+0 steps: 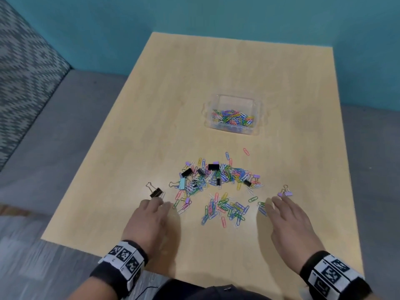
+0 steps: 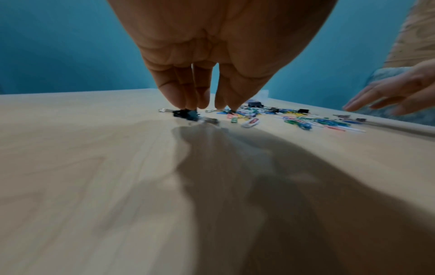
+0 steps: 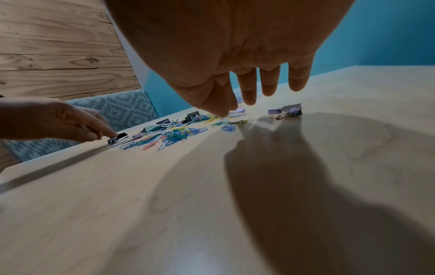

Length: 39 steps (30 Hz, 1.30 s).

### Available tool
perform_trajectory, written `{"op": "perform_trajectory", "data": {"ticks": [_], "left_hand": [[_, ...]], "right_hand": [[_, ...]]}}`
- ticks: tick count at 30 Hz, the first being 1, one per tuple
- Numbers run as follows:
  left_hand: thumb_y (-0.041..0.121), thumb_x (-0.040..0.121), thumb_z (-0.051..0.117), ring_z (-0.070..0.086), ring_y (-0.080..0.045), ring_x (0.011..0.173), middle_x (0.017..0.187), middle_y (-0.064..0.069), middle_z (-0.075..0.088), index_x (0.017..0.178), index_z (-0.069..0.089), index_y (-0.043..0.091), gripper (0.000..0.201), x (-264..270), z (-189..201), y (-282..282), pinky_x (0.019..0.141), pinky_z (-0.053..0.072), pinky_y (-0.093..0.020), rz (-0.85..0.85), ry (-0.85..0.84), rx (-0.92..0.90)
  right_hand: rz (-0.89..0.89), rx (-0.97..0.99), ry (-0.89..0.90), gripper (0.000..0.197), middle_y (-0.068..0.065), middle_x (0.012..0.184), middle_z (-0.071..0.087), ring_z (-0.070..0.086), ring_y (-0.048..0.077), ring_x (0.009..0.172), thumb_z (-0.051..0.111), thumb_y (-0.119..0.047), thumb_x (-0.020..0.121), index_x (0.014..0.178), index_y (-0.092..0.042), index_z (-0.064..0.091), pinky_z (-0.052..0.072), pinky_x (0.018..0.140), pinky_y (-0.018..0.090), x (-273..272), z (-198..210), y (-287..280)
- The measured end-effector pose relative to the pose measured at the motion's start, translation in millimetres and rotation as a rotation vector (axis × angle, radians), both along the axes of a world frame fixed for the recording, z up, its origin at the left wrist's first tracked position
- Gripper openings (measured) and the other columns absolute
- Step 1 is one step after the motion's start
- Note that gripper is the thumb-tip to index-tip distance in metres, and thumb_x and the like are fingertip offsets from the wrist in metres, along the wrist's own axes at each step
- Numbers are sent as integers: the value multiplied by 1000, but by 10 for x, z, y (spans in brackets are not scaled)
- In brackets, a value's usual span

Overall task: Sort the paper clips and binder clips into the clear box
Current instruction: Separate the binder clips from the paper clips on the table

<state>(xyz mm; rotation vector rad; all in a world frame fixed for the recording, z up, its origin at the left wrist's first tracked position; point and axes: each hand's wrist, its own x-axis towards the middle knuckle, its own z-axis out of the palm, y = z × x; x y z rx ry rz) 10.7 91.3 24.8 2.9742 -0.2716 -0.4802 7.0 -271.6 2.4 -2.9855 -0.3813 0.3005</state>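
Observation:
A clear box [image 1: 258,118] sits on the far right of the table and holds several coloured paper clips [image 1: 232,119]. A mixed pile of paper clips and binder clips [image 1: 216,179] lies in the middle, and a smaller paper clip cluster [image 1: 226,210] lies nearer me. My left hand [image 1: 161,203] [image 2: 209,108] points down, its fingertips touching a black binder clip [image 1: 156,192] [image 2: 181,113] [image 3: 117,137] at the pile's left edge. My right hand [image 1: 272,201] [image 3: 235,108] hovers with fingers spread and straight beside two purple binder clips [image 1: 285,193] [image 3: 288,110], holding nothing.
The light wood table [image 1: 216,68] has bare surface on its far half and left side. A grey bench with a patterned cushion [image 1: 26,68] runs along the left, and a teal wall [image 1: 216,14] stands behind. One pink clip [image 1: 246,151] lies apart toward the box.

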Motion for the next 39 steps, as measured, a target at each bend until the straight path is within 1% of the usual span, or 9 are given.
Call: {"op": "perform_trajectory", "data": {"ticks": [2, 6, 9, 15, 21, 27, 29, 32, 39], "left_hand": [[24, 41, 77, 61, -26, 85, 106, -4, 65, 104, 70, 15, 64, -13, -20, -79, 70, 56, -29, -89, 2, -15], [20, 71, 48, 57, -29, 94, 116, -9, 62, 104, 68, 9, 40, -174, -209, -166, 76, 56, -36, -108, -6, -88], [21, 79, 43, 54, -30, 101, 119, -9, 60, 103, 66, 11, 35, -281, -253, -223, 76, 55, -39, -96, -15, -117], [33, 82, 36, 51, -30, 119, 136, -9, 51, 127, 55, 13, 53, -131, -325, -261, 89, 52, -41, -45, 47, 3], [31, 77, 45, 53, -26, 101, 117, -3, 60, 116, 62, 19, 44, -236, -263, -420, 77, 53, -36, -180, -38, -34], [14, 71, 67, 52, -29, 73, 91, -4, 59, 109, 59, 18, 39, -3, -262, -412, 62, 51, -38, 2, -169, -128], [17, 74, 61, 51, -29, 68, 84, -5, 58, 102, 61, 16, 28, 126, -235, -454, 60, 50, -38, -31, -193, -121], [18, 71, 72, 50, -28, 63, 75, -5, 57, 83, 64, 15, 14, 303, -176, -602, 52, 46, -37, -113, -133, -40], [3, 39, 73, 45, -23, 54, 64, -5, 50, 66, 51, 16, 37, 463, -172, -826, 47, 23, -28, -215, -8, 140]], "right_hand": [[17, 2, -1, 73, 13, 131, 51, 37, 37, 132, 64, -2, 57, 128, -8, 51, 42, 100, 53, -2, 11, 17], [20, 11, -1, 74, 12, 131, 51, 37, 36, 132, 64, -2, 58, 130, -9, 51, 42, 100, 52, -12, 54, 36], [23, 27, -7, 73, 12, 129, 53, 39, 37, 131, 67, -1, 56, 127, -11, 53, 44, 98, 53, -34, 83, 50], [55, 12, 14, 71, 12, 132, 52, 38, 35, 131, 66, -5, 58, 128, -11, 54, 43, 100, 52, -90, 66, 100], [67, 29, 5, 71, 10, 132, 50, 37, 35, 131, 65, -4, 60, 129, -11, 51, 39, 102, 48, -137, 72, 139], [74, 49, 23, 70, 8, 132, 51, 38, 35, 131, 63, -4, 59, 128, -12, 50, 42, 101, 49, -184, 71, 148], [70, 51, 32, 70, 8, 131, 52, 38, 35, 131, 62, -3, 59, 127, -13, 51, 42, 100, 49, -190, 63, 159], [76, 52, 40, 69, 8, 131, 52, 37, 34, 131, 61, -2, 58, 126, -14, 52, 42, 100, 49, -199, 63, 184], [81, 63, 46, 69, 9, 129, 53, 40, 35, 129, 62, -3, 56, 123, -14, 55, 42, 100, 49, -207, 74, 240]]}}
